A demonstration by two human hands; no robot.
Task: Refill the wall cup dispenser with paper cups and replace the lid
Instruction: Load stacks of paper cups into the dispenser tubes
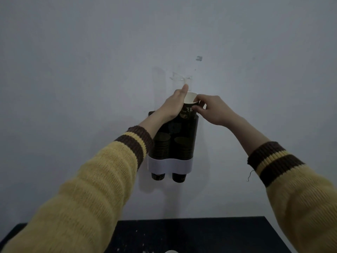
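The dispenser (191,136) is part-filled. The left grip (173,105) and right grip (213,110) hold a paper cup (190,99) at its mouth; lid seemingly off.

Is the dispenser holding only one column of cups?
No, two cup stacks stand side by side inside the dispenser.

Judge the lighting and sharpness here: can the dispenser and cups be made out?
Head view: dim and bluish, underexposed; the dark dispenser and its cup stacks nearly merge; only its white band and the inside of the held cup read clearly; soft arm shadows on the wall; wide-angle stretch at the sleeves.
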